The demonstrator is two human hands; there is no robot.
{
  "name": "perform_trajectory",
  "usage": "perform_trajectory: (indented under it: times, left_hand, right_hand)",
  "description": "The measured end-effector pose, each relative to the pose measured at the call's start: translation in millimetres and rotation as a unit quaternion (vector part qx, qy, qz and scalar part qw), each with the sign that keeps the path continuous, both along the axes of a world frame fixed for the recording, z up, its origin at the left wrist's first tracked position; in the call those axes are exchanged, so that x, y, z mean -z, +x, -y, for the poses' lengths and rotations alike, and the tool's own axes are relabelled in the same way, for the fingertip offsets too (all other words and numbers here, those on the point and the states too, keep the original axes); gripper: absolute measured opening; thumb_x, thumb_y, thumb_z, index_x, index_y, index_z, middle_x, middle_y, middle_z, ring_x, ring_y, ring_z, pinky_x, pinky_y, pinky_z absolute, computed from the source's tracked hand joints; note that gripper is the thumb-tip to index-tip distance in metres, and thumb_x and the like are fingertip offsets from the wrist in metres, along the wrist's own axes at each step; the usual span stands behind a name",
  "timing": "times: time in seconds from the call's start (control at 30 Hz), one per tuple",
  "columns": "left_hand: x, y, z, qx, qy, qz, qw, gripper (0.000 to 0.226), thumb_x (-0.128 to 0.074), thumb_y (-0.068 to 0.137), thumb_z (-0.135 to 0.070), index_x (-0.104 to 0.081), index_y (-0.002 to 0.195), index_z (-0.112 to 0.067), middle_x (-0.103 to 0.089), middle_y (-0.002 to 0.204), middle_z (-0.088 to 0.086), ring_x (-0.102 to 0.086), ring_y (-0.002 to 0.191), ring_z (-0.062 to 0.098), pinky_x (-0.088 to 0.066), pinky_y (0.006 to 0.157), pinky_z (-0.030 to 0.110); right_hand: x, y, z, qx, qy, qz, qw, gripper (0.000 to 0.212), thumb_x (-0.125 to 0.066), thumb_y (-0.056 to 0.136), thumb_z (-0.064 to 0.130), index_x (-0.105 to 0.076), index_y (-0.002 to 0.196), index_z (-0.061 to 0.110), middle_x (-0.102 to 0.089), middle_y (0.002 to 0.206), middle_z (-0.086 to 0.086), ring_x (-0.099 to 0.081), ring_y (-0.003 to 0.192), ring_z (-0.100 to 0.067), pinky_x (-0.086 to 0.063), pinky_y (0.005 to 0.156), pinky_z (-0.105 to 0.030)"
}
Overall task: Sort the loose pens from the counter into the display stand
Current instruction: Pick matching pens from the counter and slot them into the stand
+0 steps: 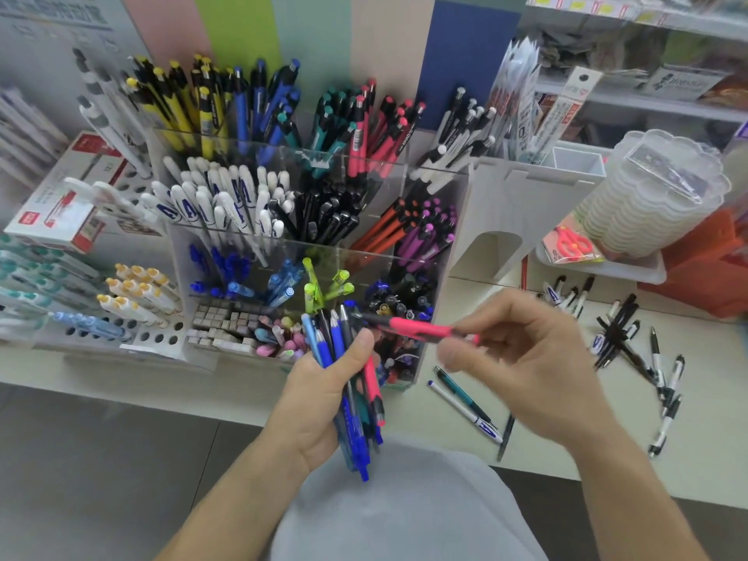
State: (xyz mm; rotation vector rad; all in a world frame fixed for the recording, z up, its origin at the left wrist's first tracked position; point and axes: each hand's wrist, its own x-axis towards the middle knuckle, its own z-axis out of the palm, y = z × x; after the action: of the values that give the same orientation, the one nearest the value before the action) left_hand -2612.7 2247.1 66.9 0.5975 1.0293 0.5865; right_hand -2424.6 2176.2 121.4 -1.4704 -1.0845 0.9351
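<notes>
The left hand (324, 394) grips a bundle of pens (352, 398), mostly blue with 1 pink among them, fingers curled round the barrels and the thumb pressed across the front; the bundle stands roughly upright in front of the display stand (307, 236). The right hand (522, 358) pinches a pink pen (421, 330) near its end between thumb and fingertips, holding it almost level with its dark tip pointing left, just above the bundle; this hand is blurred. The clear stand sits on the counter (566, 419), its compartments filled with pens sorted by colour: yellow, blue, teal, pink and white at the back, white, black, orange and purple in the middle, blue, green and dark ones in front. More loose pens (631, 342) lie scattered on the counter to the right of the stand, black-and-white ones mostly, and 3 pens (469, 402) lie just under the right hand.
</notes>
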Motion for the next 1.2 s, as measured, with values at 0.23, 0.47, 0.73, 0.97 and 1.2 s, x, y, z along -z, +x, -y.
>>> perform_trajectory:
  times: [0.23,0.47,0.73,0.97,1.2]
  left_hand:
    - [12,-1,-9,-0.005,0.002,0.02,1.0,0.046,-0.084,0.071,-0.028,-0.066,0.103,0.0,-0.051,0.07,0.015,-0.051,0.059,0.023,-0.051,0.054,0.029]
    - [16,2,-4,-0.024,-0.005,-0.02,1.0,0.015,-0.074,0.081,-0.016,-0.063,0.077,-0.006,-0.048,0.056,0.004,-0.046,0.044,0.015,-0.046,0.044,0.027]
    - [10,-10,-3,0.084,0.211,-0.172,0.959,0.036,-0.075,0.076,-0.048,-0.071,0.073,-0.012,-0.068,0.064,0.014,-0.061,0.056,0.03,-0.059,0.067,0.054]
    - [2,-2,5,0.143,0.2,-0.025,0.969,0.031,-0.081,0.073,-0.044,-0.073,0.086,-0.018,-0.066,0.069,0.016,-0.062,0.062,0.034,-0.058,0.062,0.049]
    - [8,10,15,0.038,0.169,-0.063,0.983,0.016,-0.078,0.069,-0.034,-0.071,0.064,-0.02,-0.056,0.051,0.009,-0.054,0.043,0.019,-0.051,0.047,0.03]
  right_hand:
    - [24,-19,16,-0.121,0.063,0.221,0.966,0.022,-0.087,0.074,0.001,-0.082,0.088,0.018,-0.066,0.093,0.006,-0.067,0.09,-0.001,-0.051,0.08,-0.012]
    - [3,3,16,-0.078,0.09,0.223,0.968,0.015,-0.083,0.08,0.012,-0.081,0.093,0.019,-0.074,0.09,0.009,-0.071,0.082,-0.007,-0.054,0.076,-0.018]
    - [-13,27,7,0.045,0.064,0.05,0.996,0.021,-0.085,0.074,0.028,-0.073,0.091,0.024,-0.076,0.08,0.001,-0.075,0.068,-0.02,-0.058,0.068,-0.023]
    - [18,-12,-24,-0.003,-0.043,-0.042,0.998,0.021,-0.087,0.067,0.025,-0.077,0.08,0.012,-0.076,0.072,-0.008,-0.07,0.059,-0.02,-0.058,0.056,-0.028]
    - [48,-51,-15,0.107,-0.035,-0.08,0.99,0.015,-0.074,0.085,0.032,-0.08,0.092,0.02,-0.076,0.088,-0.004,-0.074,0.071,-0.029,-0.062,0.065,-0.047]
